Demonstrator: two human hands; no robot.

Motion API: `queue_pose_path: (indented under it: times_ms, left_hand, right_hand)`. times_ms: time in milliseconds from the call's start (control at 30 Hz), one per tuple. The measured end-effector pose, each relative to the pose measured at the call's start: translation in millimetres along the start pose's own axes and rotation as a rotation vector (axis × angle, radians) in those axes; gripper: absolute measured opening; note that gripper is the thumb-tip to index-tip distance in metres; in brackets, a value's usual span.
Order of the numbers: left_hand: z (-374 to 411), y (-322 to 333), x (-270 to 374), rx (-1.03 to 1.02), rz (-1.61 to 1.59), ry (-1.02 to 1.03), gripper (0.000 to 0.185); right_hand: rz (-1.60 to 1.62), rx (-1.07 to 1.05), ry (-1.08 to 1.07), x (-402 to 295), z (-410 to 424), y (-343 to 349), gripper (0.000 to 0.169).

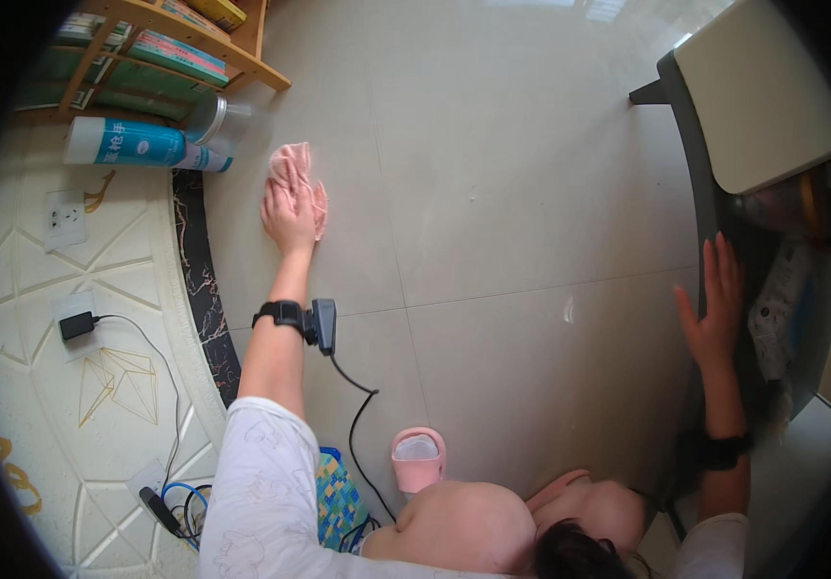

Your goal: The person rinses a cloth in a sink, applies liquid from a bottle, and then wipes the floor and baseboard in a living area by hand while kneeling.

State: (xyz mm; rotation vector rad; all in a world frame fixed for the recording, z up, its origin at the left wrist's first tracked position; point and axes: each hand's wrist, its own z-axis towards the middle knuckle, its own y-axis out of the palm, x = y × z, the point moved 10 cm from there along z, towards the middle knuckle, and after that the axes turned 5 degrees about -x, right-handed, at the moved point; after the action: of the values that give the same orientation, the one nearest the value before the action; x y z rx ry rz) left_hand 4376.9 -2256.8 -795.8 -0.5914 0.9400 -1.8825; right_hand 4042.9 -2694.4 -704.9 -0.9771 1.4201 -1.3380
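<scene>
A crumpled pink cloth (291, 163) lies on the grey tiled floor (473, 217) at the upper left. My left hand (289, 216) presses down on it, fingers over its folds. Around my left wrist is a black strap with a small device (323, 326) and a cable. Far to the right, my right hand (715, 304) rests with fingers apart on the dark edge of a table or stand (690, 166). Nothing shows in its grasp.
A wooden shelf (241, 58) with books stands at the upper left, beside a clear jar (223, 119) and a blue-and-white spray can (144, 143). Along the left runs a wall with sockets and a plugged-in adapter (77, 326). A patterned bag or box (339, 499) stands near my pink slipper (417, 470).
</scene>
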Motion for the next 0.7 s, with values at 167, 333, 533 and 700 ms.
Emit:
queue_pose_path:
  times_ms: [167,333,533,700]
  left_hand:
    - [34.9,70.9,100.4,-0.179,-0.436,-0.088,0.03]
    - [-65.1,-22.4,384.2,-0.881,-1.769,0.057,0.018]
    - [-210.7,-110.4,519.0,-1.099,-1.387,0.903,0.029]
    - [-64.2,-20.1,332.7,-0.917,-2.06,-0.237,0.042]
  right_hand:
    - [0.016,-0.025,-0.016,-10.4,0.3,-1.1,0.06]
    - [-0.065,-0.028,0.027,9.4,-7.0,-2.0,0.056]
    - [-0.029,-0.021,0.0,0.4,-0.1,1.5,0.053]
    - [-0.09,-0.062,0.064,3.6,-4.9,4.3,0.051]
